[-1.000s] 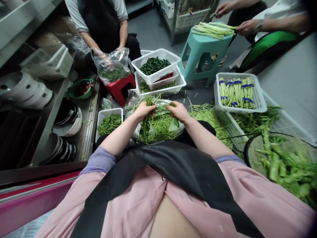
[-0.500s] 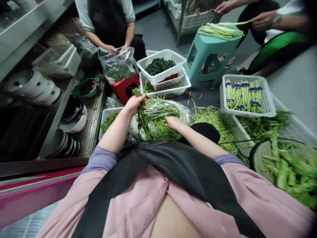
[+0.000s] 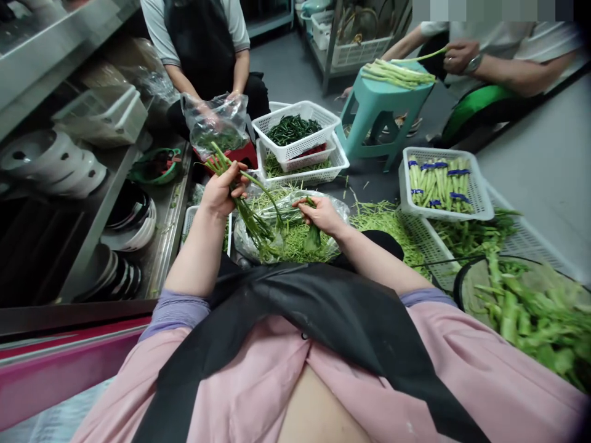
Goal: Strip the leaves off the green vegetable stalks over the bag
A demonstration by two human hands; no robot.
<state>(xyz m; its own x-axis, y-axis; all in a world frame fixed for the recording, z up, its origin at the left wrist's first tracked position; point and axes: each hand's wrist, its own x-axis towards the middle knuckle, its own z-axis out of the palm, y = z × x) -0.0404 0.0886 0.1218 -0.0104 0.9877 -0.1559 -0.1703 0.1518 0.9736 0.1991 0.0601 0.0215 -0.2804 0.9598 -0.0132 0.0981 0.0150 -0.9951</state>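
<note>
My left hand (image 3: pixel 220 192) is closed around a bunch of long green vegetable stems (image 3: pixel 252 223), whose leafy ends hang down to the right. One stem curves away from the bunch toward the middle. To its right, my right hand (image 3: pixel 325 215) pinches a green leafy piece (image 3: pixel 314 237) that dangles below the fingers. Beneath both hands lies a clear plastic bag (image 3: pixel 342 210), spread open with a heap of thin green stems (image 3: pixel 295 241) on it.
Ahead stand stacked white baskets (image 3: pixel 305 144) with green chillies and a teal stool (image 3: pixel 376 117) bearing long stems. At right are a basket of banded bundles (image 3: pixel 446 206), scattered trimmings (image 3: pixel 385 224) and a tub of greens (image 3: pixel 530 314). Two co-workers sit nearby; a metal shelf (image 3: pixel 106 197) stands left.
My left hand has moved left with the bunch, which now tilts. My right hand has lifted from the heap with a leafy piece in its fingers. One co-worker's hand has gone into a bag.
</note>
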